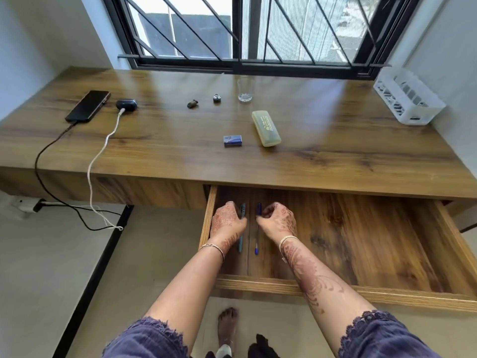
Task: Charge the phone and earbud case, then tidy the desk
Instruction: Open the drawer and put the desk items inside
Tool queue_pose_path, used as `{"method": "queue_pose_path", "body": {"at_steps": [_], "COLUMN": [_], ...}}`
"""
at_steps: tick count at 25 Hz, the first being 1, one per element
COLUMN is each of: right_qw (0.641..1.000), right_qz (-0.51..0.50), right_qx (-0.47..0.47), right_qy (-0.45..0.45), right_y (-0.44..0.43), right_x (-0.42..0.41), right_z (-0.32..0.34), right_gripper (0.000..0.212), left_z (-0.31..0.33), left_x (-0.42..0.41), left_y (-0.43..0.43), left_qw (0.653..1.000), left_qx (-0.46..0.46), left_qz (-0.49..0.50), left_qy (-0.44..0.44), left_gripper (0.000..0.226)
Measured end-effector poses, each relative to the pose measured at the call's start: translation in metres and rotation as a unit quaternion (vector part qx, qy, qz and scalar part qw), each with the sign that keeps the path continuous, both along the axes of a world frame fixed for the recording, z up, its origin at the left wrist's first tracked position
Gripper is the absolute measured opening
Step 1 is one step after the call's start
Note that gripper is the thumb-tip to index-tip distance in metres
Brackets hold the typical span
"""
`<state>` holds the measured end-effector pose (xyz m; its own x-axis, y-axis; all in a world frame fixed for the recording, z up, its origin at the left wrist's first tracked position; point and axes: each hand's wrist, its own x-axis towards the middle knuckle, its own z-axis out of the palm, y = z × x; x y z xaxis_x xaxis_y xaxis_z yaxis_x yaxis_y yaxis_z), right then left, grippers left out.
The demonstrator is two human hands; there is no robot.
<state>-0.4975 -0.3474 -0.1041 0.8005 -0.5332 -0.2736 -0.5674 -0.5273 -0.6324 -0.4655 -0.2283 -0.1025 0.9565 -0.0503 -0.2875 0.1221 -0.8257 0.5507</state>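
— Down inside the open drawer [387, 244], what are both hands doing?
— Left hand [227, 220] rests curled on a teal pen [241, 228]; right hand [277, 220] fingers pinch a blue pen [258, 228].
— And the chargers?
— On the table [180, 151], far left, the phone [87, 105] and earbud case [126, 104] lie side by side, each cabled.

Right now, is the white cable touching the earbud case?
Touching. The head view shows the white cable with its plug seated in the earbud case at the desk's left, no gap between them.
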Motion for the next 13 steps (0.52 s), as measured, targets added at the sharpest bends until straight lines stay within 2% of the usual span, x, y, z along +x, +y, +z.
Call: {"method": "queue_pose_path", "body": {"at_steps": [2, 5, 10, 13], "right_qw": [0.999, 0.995, 0.983, 0.976], "right_qz": [0.024, 0.036, 0.076, 0.116], "right_qx": [-0.017, -0.04, -0.08, -0.089], "right_qy": [-0.038, -0.087, -0.145, -0.163], "right_y": [-0.001, -0.003, -0.005, -0.002], "right_x": [0.001, 0.012, 0.053, 0.084], "right_z": [0.015, 0.041, 0.07, 0.074], "right_gripper": [0.014, 0.013, 0.021, 0.035], "left_z": [0.016, 0.044, 0.076, 0.082], "left_x": [0.005, 0.015, 0.049, 0.075], "left_y": [-0.002, -0.004, 0.0, 0.003], "left_qw": [0.999, 0.994, 0.985, 0.98], "left_qx": [-0.031, -0.068, -0.104, -0.117], "left_qz": [-0.004, 0.0, 0.02, 0.033], "left_qy": [-0.037, -0.089, -0.138, -0.157], "left_gripper": [0.016, 0.012, 0.01, 0.011]}}
